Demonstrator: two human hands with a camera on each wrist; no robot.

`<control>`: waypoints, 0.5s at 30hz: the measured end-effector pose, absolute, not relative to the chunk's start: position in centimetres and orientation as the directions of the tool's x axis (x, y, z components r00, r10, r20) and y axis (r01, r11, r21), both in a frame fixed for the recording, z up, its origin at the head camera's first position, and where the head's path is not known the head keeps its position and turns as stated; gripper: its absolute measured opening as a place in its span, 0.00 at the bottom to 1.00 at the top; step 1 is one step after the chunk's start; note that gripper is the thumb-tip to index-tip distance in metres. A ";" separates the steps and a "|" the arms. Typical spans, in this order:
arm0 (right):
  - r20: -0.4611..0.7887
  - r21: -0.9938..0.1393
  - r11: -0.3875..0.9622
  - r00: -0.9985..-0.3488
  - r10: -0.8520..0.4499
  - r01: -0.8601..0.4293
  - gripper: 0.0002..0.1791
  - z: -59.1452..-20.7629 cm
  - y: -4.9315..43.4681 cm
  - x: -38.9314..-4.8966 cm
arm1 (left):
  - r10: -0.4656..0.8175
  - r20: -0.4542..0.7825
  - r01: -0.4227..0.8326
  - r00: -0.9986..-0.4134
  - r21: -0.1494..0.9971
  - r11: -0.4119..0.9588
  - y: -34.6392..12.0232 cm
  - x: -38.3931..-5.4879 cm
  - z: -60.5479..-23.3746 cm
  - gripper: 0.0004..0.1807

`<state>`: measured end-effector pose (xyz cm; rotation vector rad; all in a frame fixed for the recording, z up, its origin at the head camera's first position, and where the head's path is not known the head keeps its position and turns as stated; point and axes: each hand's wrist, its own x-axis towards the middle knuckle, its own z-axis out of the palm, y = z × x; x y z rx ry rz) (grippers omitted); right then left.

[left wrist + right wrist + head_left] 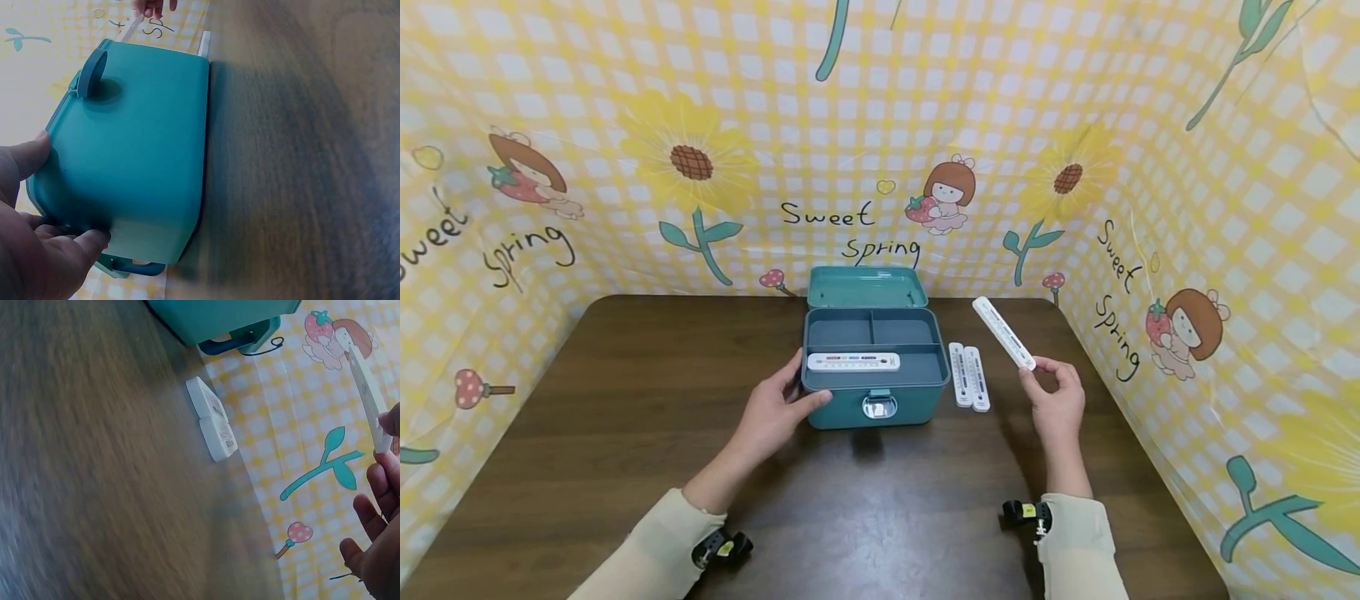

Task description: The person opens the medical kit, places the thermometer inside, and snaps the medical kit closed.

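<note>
A teal storage box [842, 408] with a raised lid [867, 287] stands on the table. My left hand [781, 398] grips its front left corner, thumb on the front face and fingers along the side, as the left wrist view [47, 244] also shows. In the box's front compartment lies a white strip thermometer [853, 362] with printed scale marks. To the right of the box, my right hand [1058, 398] pinches another white thermometer [1003, 333] by its lower end, held up at a slant. Two more thermometers [961, 375] lie side by side on the table between the box and that hand.
The box's tray has two dividers forming rear left [841, 327] and rear right [906, 326] compartments. A metal clasp [879, 406] sits on its front. Yellow checked cloth [730, 250] hangs behind and beside the brown table [625, 400]. Each wrist wears a small black camera [1024, 513].
</note>
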<state>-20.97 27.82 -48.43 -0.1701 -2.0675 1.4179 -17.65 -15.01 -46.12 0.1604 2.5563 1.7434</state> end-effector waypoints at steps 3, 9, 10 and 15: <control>0.405 -0.883 0.403 -0.824 0.397 -0.240 0.13 -48.0 27.9 -20.9 | 0.107 0.024 0.061 -0.994 0.932 0.357 -15.0 -17.7 -46.1 0.52; 0.401 -0.878 0.405 -0.854 0.333 -0.254 0.13 -45.8 27.1 -20.0 | 0.106 0.020 0.057 -0.994 0.932 0.357 -15.0 -17.7 -46.1 0.52; 0.398 -0.877 0.409 -0.859 0.321 -0.253 0.13 -45.2 26.9 -19.7 | 0.107 0.019 0.056 -0.994 0.932 0.359 -15.0 -17.7 -46.1 0.52; 0.377 -0.874 0.416 -0.890 0.258 -0.250 0.13 -43.0 26.3 -18.6 | 0.106 0.016 0.054 -0.994 0.930 0.364 -15.0 -17.7 -46.1 0.53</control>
